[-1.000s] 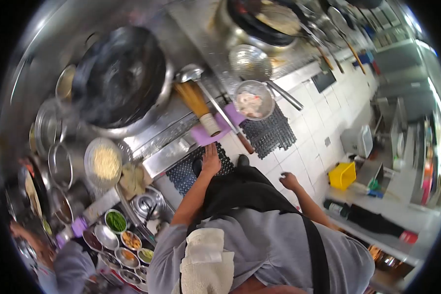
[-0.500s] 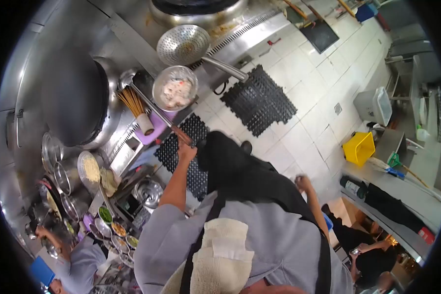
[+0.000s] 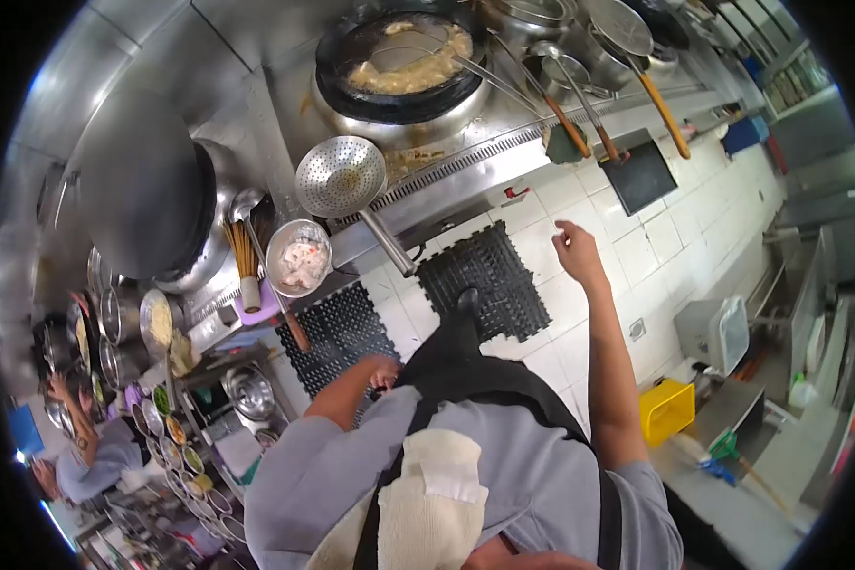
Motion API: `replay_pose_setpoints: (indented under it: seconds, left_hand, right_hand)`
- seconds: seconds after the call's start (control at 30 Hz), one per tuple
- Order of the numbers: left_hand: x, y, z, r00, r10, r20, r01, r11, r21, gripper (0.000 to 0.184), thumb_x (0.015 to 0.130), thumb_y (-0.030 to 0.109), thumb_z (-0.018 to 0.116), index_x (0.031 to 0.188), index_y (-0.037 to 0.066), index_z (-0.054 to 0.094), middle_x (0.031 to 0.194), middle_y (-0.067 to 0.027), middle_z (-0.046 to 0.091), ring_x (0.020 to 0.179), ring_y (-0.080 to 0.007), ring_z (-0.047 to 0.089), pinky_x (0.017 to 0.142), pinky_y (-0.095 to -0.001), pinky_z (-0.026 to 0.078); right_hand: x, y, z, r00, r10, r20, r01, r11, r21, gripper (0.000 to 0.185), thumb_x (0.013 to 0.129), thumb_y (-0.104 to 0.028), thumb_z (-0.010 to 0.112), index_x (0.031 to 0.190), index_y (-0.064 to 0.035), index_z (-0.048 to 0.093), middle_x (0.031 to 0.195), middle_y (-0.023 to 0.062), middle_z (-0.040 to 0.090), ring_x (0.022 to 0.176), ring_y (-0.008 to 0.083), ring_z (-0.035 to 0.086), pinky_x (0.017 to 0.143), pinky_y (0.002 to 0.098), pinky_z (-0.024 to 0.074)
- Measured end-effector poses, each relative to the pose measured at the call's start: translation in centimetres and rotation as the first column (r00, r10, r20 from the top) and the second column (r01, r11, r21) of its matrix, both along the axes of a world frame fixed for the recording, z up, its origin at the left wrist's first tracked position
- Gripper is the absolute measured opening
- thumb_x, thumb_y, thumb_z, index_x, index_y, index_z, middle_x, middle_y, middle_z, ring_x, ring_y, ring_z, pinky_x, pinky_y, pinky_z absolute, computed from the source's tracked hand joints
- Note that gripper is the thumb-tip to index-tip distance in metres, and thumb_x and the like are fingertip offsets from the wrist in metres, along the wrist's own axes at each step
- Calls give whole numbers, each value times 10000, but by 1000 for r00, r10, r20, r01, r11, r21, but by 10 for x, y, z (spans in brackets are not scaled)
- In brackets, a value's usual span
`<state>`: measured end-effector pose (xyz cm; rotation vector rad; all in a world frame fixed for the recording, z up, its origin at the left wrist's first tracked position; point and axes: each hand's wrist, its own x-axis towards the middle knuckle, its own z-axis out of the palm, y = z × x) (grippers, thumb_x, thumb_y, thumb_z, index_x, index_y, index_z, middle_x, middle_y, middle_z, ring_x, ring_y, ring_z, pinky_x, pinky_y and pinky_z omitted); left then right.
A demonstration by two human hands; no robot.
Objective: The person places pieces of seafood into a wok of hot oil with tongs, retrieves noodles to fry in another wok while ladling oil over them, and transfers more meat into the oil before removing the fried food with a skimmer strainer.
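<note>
My left hand hangs by my waist, apart from the ladle, its fingers loosely bent and partly shadowed, with nothing visible in them. Stretched out over the floor, my right hand is empty, fingers slightly curled and apart. Ahead of it, wooden handles project over the stove edge, one on a mesh strainer. The ladle lies at the left beside a bamboo brush and a metal bowl of pale, wet food. A perforated strainer rests on the stove ledge. Pale golden pieces float in a wok with a wire skimmer.
A large dark wok stands at left. Black rubber mats cover part of the tiled floor. A yellow bin and white container are on the right. Ingredient bowls and another person are at lower left.
My left hand has let go of the ladle handle and drawn back to my waist. My right arm has swung forward from my side. The view has shifted, bringing the frying wok into sight.
</note>
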<state>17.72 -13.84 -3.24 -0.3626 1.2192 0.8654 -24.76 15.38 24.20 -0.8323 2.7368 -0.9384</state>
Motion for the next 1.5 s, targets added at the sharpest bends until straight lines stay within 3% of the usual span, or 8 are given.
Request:
replay_pose_setpoints:
  seconds: [0.4,0.63,0.83,1.0,1.1,1.3,1.4,1.5]
  left_hand:
    - [-207,62,97,594,517,-616,-604,793,83,547,816,188,596,1311,-37,540,973,-174,695,673,-238,702,608,-367,598]
    - [-146,129,105,418,420,-806,-846,504,-175,506,804,218,629,1245,-29,606,963,-184,706,711,-234,708,685,-359,574]
    - [-130,219,165,70,628,-775,-996,89,-18,517,833,215,644,1272,-49,573,932,-203,704,722,-228,702,691,-339,553]
    - [-141,271,117,-188,733,-654,-971,-241,9,562,826,190,664,1312,-58,530,901,-159,697,730,-223,704,640,-309,527]
    - [-138,302,55,-72,923,-377,-980,-135,-143,538,862,252,642,1353,70,516,1004,-115,705,771,-248,709,679,-425,532]
    - [-143,330,-7,-34,931,-364,-985,-92,-143,475,890,285,638,1331,121,569,1064,-87,681,875,-276,664,736,-482,530]
    - [-137,304,-21,-13,939,-345,-990,-60,-127,473,872,251,664,1317,105,591,1040,-105,683,811,-253,656,601,-425,533]
    - [-126,251,-24,126,859,-496,-989,69,-133,484,868,213,659,1324,75,574,988,-118,688,737,-224,648,503,-355,508]
  right_hand:
    - [-197,-141,50,909,224,-353,-191,973,126,709,804,-138,715,1436,-67,401,1217,284,536,1027,459,597,910,486,490]
    - [-263,-216,18,882,452,-135,-431,889,157,658,841,-44,579,1462,-64,362,1236,328,540,1066,489,577,889,526,492]
    - [-291,-153,99,756,547,-359,-606,792,-70,450,858,16,442,1299,38,531,953,336,630,920,496,616,813,556,473]
    - [-274,-114,156,794,605,67,-605,796,-16,459,874,-5,461,1327,24,528,790,225,654,749,339,666,689,415,510]
    - [-290,-159,117,755,600,266,-585,799,-140,454,881,-18,470,1328,30,531,733,165,631,683,254,639,667,366,501]
    - [-268,-182,113,753,618,-227,-654,742,-149,407,845,4,480,1233,43,598,712,171,649,637,284,666,602,391,514]
    - [-234,-210,137,767,558,317,-547,827,-132,427,833,-7,495,1246,46,589,741,202,669,621,299,671,624,403,534]
    - [-239,-216,145,784,528,328,-491,849,-193,435,819,-13,502,1239,55,593,751,247,659,603,329,668,635,416,535]
